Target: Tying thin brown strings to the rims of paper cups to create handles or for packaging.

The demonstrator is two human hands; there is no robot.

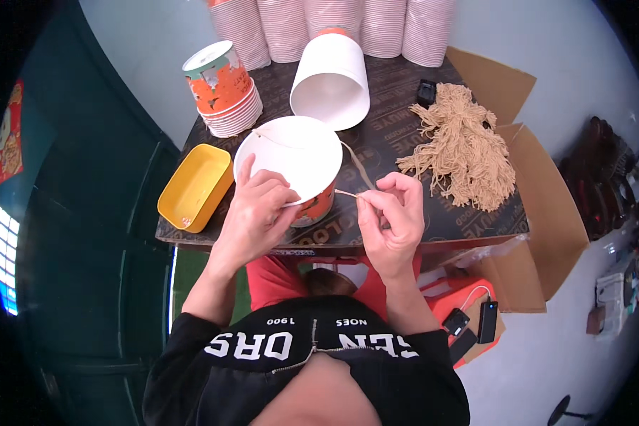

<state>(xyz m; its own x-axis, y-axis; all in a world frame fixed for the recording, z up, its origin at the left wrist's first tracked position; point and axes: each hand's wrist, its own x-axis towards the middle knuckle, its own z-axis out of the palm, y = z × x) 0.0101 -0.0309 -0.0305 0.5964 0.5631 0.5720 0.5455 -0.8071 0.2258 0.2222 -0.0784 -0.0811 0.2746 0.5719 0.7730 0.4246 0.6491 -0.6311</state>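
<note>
A paper bucket [302, 153], white inside and orange printed outside, is tilted on the dark table [390, 121] in front of me. My left hand [252, 216] grips its near left rim, with fingers bent over the edge. A thin beige cord [346, 193] comes from the bucket's right side to my right hand [394, 224], which pinches its end between thumb and forefinger. Another bit of cord shows at the rim's far left. Just behind, a larger white bucket [330, 67] lies on its side, its mouth toward me.
At left are a yellow plastic tray [216, 195] and a stack of orange printed buckets [224, 89]. A heap of beige cords [465, 153] lies at right by a small black object [426, 92]. Tall bucket stacks [334, 21] line the back. An opened cardboard box [547, 206] stands right.
</note>
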